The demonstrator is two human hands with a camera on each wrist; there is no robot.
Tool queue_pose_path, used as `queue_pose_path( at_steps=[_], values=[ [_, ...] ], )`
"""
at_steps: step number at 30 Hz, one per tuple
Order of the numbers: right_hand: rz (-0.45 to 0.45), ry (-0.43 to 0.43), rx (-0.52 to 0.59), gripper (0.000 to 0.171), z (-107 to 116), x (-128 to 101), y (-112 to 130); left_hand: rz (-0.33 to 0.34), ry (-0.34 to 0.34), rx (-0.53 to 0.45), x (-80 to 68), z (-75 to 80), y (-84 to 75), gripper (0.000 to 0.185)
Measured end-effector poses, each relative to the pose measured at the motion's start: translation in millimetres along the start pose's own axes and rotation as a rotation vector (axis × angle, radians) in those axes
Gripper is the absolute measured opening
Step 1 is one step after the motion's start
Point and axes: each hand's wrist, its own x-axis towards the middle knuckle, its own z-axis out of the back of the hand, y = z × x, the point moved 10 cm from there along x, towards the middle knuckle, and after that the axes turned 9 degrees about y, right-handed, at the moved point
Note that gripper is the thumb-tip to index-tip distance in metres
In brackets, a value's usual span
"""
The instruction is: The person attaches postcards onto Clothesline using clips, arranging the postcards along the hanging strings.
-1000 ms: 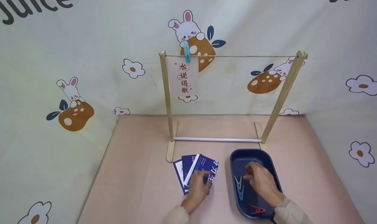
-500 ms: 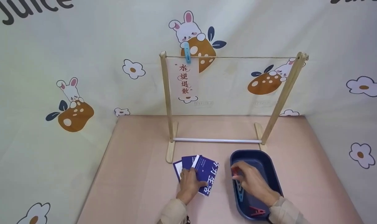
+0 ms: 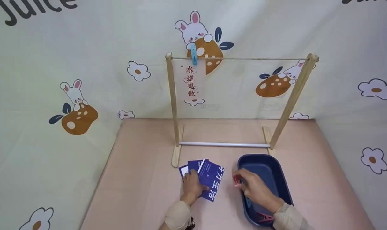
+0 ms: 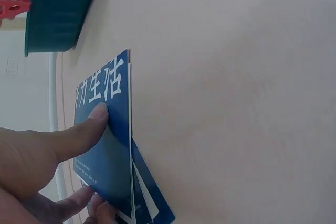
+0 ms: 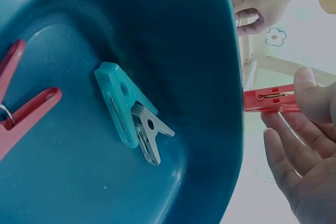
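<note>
My right hand (image 3: 257, 190) pinches a red clothespin (image 5: 262, 100) between thumb and fingers, just over the left rim of the dark blue tray (image 3: 266, 169). Inside the tray, the right wrist view shows a teal clothespin (image 5: 126, 114) against a grey clothespin (image 5: 148, 136), and a second red clothespin (image 5: 37, 109). To the left, my left hand (image 3: 190, 189) rests on a fanned pile of blue cards (image 3: 212, 179) with white lettering. Its thumb lies on the top card's face, while the other fingers touch near the opposite edge.
Behind stands a wooden rack (image 3: 173, 105) with a string (image 3: 244, 59) across its top. A pale card (image 3: 199, 83) with red characters hangs there from a light blue clothespin (image 3: 194, 55). A white rod (image 3: 225, 144) joins the rack's feet on the pink tabletop (image 3: 132, 179).
My right hand has picked up the red clothespin and moved left to the tray's rim. My left hand has shifted left over the cards, and the white strip between them has narrowed.
</note>
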Motion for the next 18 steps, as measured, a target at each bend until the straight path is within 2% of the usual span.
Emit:
queue_pose_path(
  at_steps=[3, 6, 9, 12, 18],
  values=[
    [-0.022, 0.004, 0.007, 0.027, -0.7, 1.0, -1.3, -0.038, 0.047, -0.059, 0.4, 2.3, 0.0, 0.051],
    [-0.038, 0.012, 0.008, 0.027, -1.1, 2.1, -2.5, -0.071, 0.133, -0.160, 0.8, 0.4, 0.2, 0.037],
    [-0.032, 0.023, 0.011, 0.026, -2.0, 2.8, -2.3, -0.060, 0.206, -0.249, -0.1, -3.3, 3.1, 0.030],
    [-0.012, 0.037, 0.011, 0.026, -3.4, 3.1, -0.8, -0.040, 0.237, -0.292, -1.5, -6.0, 6.4, 0.027],
    [-0.016, 0.051, 0.002, 0.025, -2.9, 3.9, -2.1, -0.045, 0.300, -0.375, -2.5, -10.3, 5.8, 0.021]
  ],
)
